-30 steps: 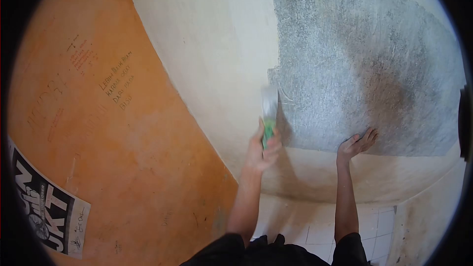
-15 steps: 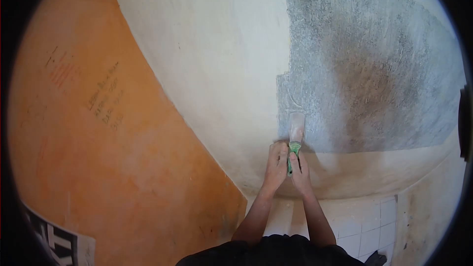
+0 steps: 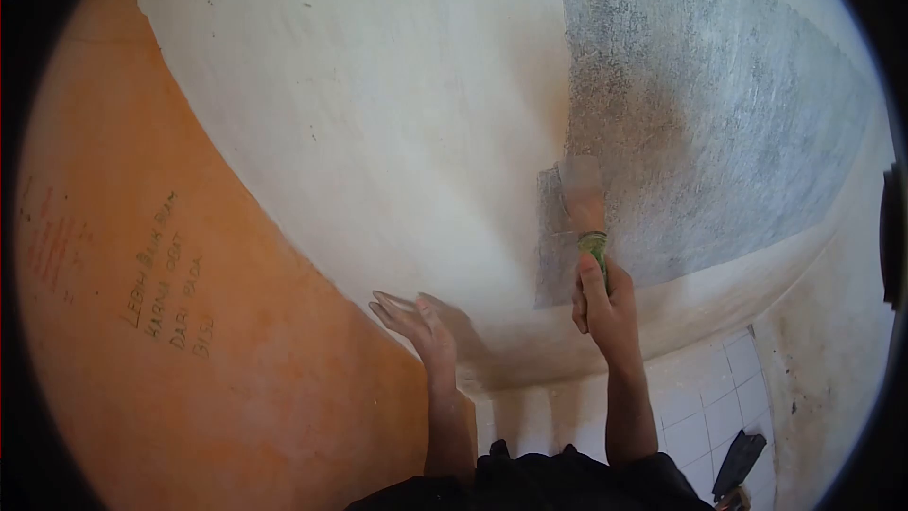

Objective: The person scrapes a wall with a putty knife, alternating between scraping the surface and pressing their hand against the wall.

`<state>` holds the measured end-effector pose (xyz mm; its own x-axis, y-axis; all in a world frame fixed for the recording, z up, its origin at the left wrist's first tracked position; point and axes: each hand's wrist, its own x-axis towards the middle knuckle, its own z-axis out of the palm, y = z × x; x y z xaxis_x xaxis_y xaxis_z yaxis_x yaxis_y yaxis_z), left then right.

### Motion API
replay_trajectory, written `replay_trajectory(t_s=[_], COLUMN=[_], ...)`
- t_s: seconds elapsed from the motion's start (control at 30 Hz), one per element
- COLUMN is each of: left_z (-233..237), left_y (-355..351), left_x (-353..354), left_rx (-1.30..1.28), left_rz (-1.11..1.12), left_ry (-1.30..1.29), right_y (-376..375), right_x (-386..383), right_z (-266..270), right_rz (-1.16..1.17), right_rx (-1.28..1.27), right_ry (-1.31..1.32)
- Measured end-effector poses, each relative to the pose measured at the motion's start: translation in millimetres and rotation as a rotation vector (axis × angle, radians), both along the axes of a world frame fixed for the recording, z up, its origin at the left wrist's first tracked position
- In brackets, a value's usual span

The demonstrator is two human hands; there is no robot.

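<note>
My right hand is wrapped round the green handle of a putty knife, thumb along the handle. Its broad blade points up the wall and lies over the left edge of a rough grey patch, near a step in that edge. To the left, my left hand holds nothing, its fingers spread. It is close to the lower part of the white wall, near the border with the orange wall, and a shadow falls just right of it.
The orange wall on the left carries dark handwriting and red scribbles. White tiles lie below the wall. A dark object sits at the lower right, by a stained pale surface.
My left hand has come away from beside the putty knife and moved left, fingers spreading. My right hand has carried the putty knife slightly up and right. The view has shifted too.
</note>
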<state>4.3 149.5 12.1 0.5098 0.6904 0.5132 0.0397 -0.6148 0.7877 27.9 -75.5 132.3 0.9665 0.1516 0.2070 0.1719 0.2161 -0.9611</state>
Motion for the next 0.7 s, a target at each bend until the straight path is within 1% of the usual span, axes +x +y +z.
replay_trajectory(t_s=[0.03,0.1,0.17,0.2,0.3,0.37,0.43,0.5,0.57,0.63,0.7], left_z=[-3,-10,-15,-17,-17,-18,-17,-18,-23,-28,-33], left_y=[1,7,6,6,8,11,10,10,16,17,17], left_x=[7,11,14,17,20,18,18,21,18,25,22], left_rx=[-0.069,-0.091,-0.125,-0.104,-0.087,-0.093,-0.136,-0.160,-0.165,-0.101,-0.105], left_rz=[-0.049,-0.076,-0.094,-0.069,-0.050,-0.063,-0.074,-0.070,-0.057,-0.088,-0.087], left_ry=[-0.039,-0.035,-0.029,0.005,0.031,0.033,0.051,0.087,0.135,0.025,0.052], right_y=[-1,-3,4,7,9,13,16,21,14,7,6], right_x=[-4,-14,-8,-5,-6,-11,-13,-17,-22,-22,-26], right_z=[-2,-10,-10,-9,26,1,-6,1,13,13,6], right_rz=[-0.010,-0.083,-0.083,-0.078,-0.032,-0.064,-0.093,-0.029,-0.006,0.003,0.067], right_rx=[0.003,-0.084,-0.074,-0.052,0.010,-0.003,-0.030,0.029,0.017,0.005,0.029], right_ry=[-0.001,0.033,0.003,-0.021,0.019,0.003,-0.023,0.044,0.103,0.147,0.217])
